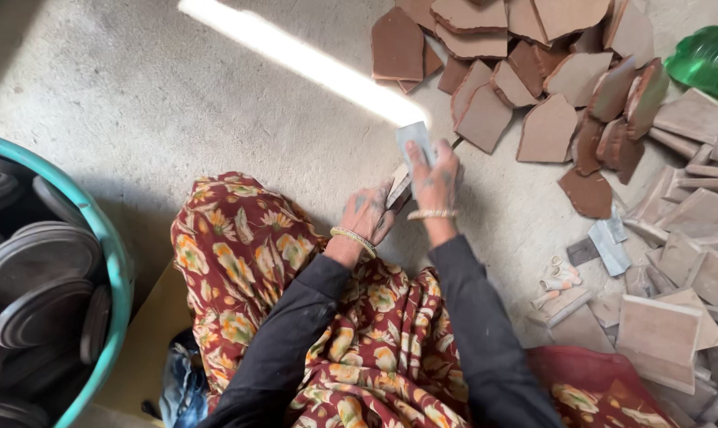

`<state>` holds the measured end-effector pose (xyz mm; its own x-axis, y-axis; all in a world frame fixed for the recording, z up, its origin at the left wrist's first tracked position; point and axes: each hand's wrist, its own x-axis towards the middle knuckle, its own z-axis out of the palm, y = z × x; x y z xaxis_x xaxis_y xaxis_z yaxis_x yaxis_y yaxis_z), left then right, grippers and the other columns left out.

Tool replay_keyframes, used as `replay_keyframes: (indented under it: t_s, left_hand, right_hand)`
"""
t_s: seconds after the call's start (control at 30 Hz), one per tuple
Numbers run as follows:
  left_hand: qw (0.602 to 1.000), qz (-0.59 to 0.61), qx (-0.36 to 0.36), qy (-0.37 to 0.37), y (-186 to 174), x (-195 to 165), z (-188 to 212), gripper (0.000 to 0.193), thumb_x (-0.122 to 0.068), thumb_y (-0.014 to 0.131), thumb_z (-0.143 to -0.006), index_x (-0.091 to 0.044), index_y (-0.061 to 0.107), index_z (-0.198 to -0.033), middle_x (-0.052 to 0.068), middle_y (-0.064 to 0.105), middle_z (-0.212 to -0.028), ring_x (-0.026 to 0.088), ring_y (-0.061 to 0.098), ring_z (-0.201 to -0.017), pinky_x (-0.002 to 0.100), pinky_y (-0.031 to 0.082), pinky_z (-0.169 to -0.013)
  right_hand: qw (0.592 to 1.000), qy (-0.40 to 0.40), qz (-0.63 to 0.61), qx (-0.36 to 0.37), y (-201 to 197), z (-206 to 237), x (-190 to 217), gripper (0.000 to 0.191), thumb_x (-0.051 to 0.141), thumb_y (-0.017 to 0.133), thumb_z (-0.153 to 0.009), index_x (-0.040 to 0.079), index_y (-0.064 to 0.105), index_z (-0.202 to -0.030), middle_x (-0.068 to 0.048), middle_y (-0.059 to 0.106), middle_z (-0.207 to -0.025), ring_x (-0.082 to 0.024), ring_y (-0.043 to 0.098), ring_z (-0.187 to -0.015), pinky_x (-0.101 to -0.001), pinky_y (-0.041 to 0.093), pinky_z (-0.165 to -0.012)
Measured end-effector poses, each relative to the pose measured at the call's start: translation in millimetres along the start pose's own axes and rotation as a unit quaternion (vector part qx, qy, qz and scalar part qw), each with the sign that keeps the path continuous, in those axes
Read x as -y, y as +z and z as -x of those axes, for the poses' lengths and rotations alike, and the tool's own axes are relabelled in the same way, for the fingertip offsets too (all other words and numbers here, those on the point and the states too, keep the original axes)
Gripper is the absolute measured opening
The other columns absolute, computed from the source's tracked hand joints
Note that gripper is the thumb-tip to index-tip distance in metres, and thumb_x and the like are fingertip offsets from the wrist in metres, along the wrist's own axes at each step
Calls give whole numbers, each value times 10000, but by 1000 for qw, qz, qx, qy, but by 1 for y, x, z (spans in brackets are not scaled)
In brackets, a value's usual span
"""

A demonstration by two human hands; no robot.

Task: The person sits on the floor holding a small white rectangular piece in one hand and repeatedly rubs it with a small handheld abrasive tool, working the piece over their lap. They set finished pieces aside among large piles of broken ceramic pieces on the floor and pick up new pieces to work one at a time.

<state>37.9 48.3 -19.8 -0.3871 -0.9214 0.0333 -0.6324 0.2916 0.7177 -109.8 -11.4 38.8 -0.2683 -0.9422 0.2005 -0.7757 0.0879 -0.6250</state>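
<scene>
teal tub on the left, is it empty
No, the teal tub is packed with dark round discs stacked at angles inside it.

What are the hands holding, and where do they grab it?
The right hand grips a grey flat piece by its lower end. The left hand holds a flat clay piece by its lower edge.

floor [177, 95]: bare grey concrete, sunlit strip | brown clay slabs [525, 79] piled top right | pale clay pieces [691, 238] right | teal tub [117, 269] of dark discs left | green plastic object [707, 55] corner
</scene>
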Motion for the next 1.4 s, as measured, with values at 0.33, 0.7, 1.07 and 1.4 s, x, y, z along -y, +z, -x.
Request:
replay_keyframes:
  t_s: [0.33, 0.7, 1.07, 1.4]
  left_hand:
    - [997, 77, -29, 10, -2, -15, -19, 406, -282, 661, -877, -5, 600, -1168, 230, 708, -984, 408, 689, -861, 483, 567, -752]
    - [983, 179, 41, -4, -19, -5, -20, 684, -198, 643, -931, 37, 369, -1513, 340, 653, -1227, 450, 640, -1140, 480, 523, -965]
    - [987, 39, 144, -61, -14, -23, -27, 526, -249, 529, -943, 74, 477, -1354, 288, 699, -1043, 399, 716, -889, 446, 608, -841]
    - [996, 31, -42, 76, -6, -7, -9, 687, -180, 614, -779, 100, 435, -1381, 329, 644, -1127, 447, 665, -885, 523, 532, -781]
  right_hand:
    - [998, 2, -42, 37, -9, 21, 31, 456, 418, 706, -972, 34, 508, -826, -148, 592, -641, -297, 635, -577, -446, 512, -592]
    - [997, -43, -65, -6, 6, -5, 10, 404, 424, 709, -977, 54, 607, -852, -147, 647, -697, -294, 646, -630, -446, 517, -634]
    - [1000, -27, -3, 14, -6, 23, 19, 471, 481, 633, -1012, 39, 557, -870, -141, 563, -594, -291, 597, -534, -446, 464, -516]
    - [999, -15, -24, -16, -10, -9, 9, 444, 431, 687, -985, 20, 573, -866, -202, 595, -712, -390, 597, -674, -468, 485, -634]
